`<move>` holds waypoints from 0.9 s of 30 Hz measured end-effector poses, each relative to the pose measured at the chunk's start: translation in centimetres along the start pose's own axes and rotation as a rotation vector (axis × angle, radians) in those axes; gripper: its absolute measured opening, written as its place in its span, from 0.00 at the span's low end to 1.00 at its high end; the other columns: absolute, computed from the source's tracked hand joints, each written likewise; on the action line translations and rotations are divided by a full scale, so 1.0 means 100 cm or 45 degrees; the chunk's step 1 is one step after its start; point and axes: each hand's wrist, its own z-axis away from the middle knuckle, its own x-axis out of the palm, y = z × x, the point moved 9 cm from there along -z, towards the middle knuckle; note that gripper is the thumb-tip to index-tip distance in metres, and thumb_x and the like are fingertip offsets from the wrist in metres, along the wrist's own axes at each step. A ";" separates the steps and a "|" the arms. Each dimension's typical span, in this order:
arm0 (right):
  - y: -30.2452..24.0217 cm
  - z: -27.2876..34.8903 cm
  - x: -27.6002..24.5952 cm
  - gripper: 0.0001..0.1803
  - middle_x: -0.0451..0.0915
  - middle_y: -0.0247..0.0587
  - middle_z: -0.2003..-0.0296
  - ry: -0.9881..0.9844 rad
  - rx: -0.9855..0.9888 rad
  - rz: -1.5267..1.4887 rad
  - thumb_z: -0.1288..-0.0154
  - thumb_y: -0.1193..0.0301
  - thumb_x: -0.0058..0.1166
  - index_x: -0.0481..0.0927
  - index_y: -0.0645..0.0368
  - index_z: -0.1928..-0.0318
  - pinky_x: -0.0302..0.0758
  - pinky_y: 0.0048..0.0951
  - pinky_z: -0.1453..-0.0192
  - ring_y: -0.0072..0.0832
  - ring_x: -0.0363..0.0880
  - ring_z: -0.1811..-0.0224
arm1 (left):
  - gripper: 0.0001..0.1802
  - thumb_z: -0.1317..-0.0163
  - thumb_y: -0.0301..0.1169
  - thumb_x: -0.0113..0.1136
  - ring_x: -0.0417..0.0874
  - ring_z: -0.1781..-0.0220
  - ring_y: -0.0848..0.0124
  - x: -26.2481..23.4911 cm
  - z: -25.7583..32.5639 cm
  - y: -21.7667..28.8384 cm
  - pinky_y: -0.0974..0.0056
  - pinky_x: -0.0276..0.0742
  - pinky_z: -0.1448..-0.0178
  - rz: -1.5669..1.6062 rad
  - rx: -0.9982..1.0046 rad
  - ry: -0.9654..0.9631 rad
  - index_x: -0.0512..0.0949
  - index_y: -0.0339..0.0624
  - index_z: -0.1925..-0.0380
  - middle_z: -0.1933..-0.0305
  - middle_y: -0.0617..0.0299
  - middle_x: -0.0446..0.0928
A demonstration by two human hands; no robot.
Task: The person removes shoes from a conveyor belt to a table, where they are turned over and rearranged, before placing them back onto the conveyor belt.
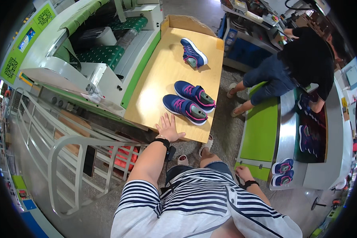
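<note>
My left hand [169, 129] lies on the near edge of a light wooden table [150, 95], fingers spread, holding nothing. Just beyond its fingertips is a pair of navy sneakers with pink laces: a nearer sneaker [182, 108] and a farther sneaker [192, 94], side by side. Toward the table's far end sits a single navy sneaker [194, 53] with a white sole. Grey-green inserts, seemingly shoe lasts, show in the openings. My right hand [244, 173] hangs low beside a green machine panel, its fingers loosely curled; nothing shows in them.
A white and green machine with a green belt [107, 55] borders the table on the left. Metal railing [73, 142] curves below it. To the right, a co-worker [301, 63] reaches into a conveyor [313, 135] carrying sneakers. Another sneaker pair [283, 173] sits at its near end.
</note>
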 end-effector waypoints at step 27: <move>-0.631 -0.231 -0.062 0.45 0.54 0.62 0.28 0.220 -1.683 0.760 0.47 0.69 0.64 0.59 0.71 0.31 0.49 0.53 0.22 0.55 0.48 0.23 | 0.70 0.59 0.49 0.78 0.35 0.18 0.52 -0.011 0.021 0.012 0.26 0.45 0.27 0.175 -0.232 0.168 0.37 0.58 0.23 0.18 0.54 0.33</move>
